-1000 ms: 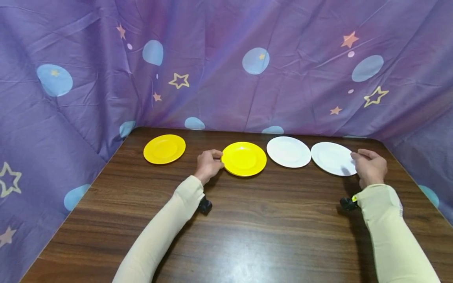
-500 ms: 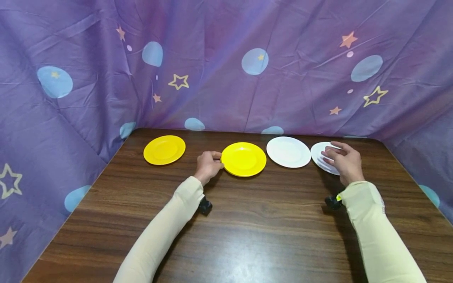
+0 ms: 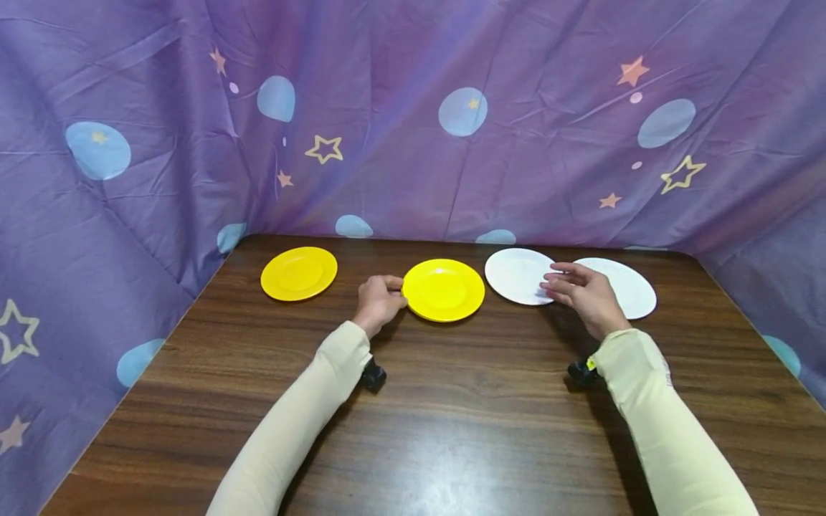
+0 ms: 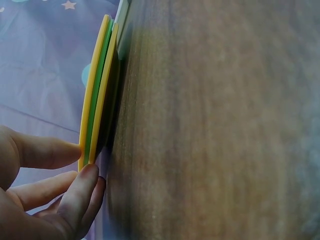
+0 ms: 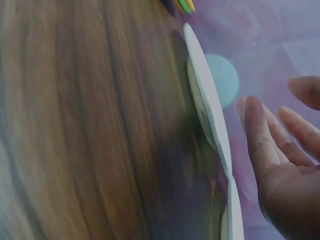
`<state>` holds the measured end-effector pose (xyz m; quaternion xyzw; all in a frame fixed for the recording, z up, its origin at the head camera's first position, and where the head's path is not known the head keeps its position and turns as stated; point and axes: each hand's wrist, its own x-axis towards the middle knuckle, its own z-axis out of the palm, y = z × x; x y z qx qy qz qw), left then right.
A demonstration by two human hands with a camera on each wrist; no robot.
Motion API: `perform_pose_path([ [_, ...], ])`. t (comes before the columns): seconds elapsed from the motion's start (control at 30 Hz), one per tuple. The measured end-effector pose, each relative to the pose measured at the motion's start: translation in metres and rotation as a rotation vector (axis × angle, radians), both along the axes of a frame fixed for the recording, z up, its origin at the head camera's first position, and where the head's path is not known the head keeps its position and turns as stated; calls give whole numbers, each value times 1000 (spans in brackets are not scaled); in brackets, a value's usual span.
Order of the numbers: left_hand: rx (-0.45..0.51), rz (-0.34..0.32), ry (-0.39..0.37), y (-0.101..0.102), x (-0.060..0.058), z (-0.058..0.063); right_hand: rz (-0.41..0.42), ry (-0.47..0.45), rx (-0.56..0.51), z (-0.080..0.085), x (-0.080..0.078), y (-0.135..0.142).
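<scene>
My left hand (image 3: 379,302) pinches the left rim of a yellow plate (image 3: 443,290) near the middle of the table. In the left wrist view this is a stack, with a green plate (image 4: 95,110) sandwiched between two yellow rims; the green one is hidden in the head view. My right hand (image 3: 589,295) hovers, fingers spread and holding nothing, over the gap between two white plates. Its fingertips overlap the right side of the left white plate (image 3: 518,276). The right white plate (image 3: 635,290) lies partly behind the hand. The right wrist view shows the two white rims meeting.
Another yellow plate (image 3: 299,274) lies at the back left of the brown wooden table (image 3: 413,401). A purple curtain (image 3: 387,86) with stars hangs close behind the table's back edge. A small black device sits at each wrist.
My right hand has moved left, from the far right rim of the right white plate to between the two white plates. My left hand and the plates have stayed in place.
</scene>
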<state>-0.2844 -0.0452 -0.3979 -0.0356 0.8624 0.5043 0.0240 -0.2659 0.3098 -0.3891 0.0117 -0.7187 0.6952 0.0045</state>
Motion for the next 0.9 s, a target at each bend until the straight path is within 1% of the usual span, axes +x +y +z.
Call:
perform_pose_path([
  [0.1,2,-2,1,0,-1,-1,40,-5,94,0,-3,-13],
  [0.17,4,-3,-1,-1,-1,-1,62,-10,133,-1,-5,-23],
  [0.37,-3,-7,-10,-1,-2,-2,114,-17,156,-6,-11,-49],
  [0.43,-3,-7,-10,-1,-2,-2,124,-15,179,-8,-12,-56],
  [0.6,-8,-7,-5,-1,-1,-2,130,-21,242,-14,-13,-70],
  [0.73,-10,-8,-5,0,0,-1,129,-29,262,-18,-14,-77],
  [0.9,-9,-12,6,0,-2,-2,118,-4,278,-19,-15,-83],
])
